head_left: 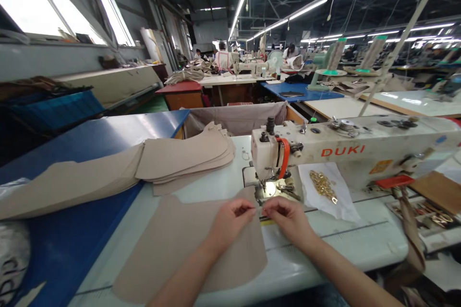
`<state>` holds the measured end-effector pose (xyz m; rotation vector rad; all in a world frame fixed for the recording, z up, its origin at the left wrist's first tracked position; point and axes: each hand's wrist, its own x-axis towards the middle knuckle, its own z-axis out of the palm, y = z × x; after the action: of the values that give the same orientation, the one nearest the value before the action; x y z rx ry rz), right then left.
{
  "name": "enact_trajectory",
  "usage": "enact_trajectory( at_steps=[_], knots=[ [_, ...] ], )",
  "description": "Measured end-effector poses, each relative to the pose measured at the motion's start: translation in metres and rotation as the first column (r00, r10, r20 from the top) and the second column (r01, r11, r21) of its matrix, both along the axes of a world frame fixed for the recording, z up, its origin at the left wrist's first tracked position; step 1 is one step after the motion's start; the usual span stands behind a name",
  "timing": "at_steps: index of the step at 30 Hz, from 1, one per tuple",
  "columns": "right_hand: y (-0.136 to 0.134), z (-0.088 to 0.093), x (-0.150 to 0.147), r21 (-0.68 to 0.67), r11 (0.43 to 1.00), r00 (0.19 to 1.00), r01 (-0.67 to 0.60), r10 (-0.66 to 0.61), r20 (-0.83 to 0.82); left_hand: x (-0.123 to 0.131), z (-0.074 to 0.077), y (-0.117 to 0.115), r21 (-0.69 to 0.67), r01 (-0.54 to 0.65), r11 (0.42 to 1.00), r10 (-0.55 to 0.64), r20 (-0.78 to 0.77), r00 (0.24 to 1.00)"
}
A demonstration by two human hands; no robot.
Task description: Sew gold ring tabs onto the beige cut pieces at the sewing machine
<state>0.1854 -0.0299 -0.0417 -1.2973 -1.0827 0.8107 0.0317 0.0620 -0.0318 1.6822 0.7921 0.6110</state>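
Note:
Both hands meet in front of the needle area of a white sewing machine. My left hand is pinched and rests over the right edge of a large taupe fabric panel lying flat on the table. Close to its fingertips, my right hand is also pinched, just off that edge. Whatever lies between the fingers is too small to make out. A lit metal plate sits under the machine head. Right of it, a pile of small gold metal fittings lies on a white sheet.
Stacked taupe panels lie at the left, with another stack over a blue table. A tray of hardware stands at the right. A fabric-lined bin is behind the table. Other people work at distant machines.

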Motion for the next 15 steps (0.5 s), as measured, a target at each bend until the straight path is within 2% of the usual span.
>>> enact_trajectory(
  at_steps=[9,12,15],
  knots=[
    [0.006,-0.01,-0.001,-0.013,0.995,0.996,0.094,-0.094,0.011,0.001,0.004,-0.001,-0.036,0.02,0.999,-0.02,-0.009,1.0],
    [0.007,-0.01,-0.003,-0.004,0.991,0.988,0.136,-0.135,0.071,0.001,0.005,-0.002,-0.014,0.011,1.0,-0.011,-0.017,1.0],
    [0.006,-0.006,-0.005,0.062,0.986,0.971,0.156,-0.164,0.172,0.001,0.004,-0.003,0.018,0.013,1.0,-0.012,-0.041,0.999]
  ],
)
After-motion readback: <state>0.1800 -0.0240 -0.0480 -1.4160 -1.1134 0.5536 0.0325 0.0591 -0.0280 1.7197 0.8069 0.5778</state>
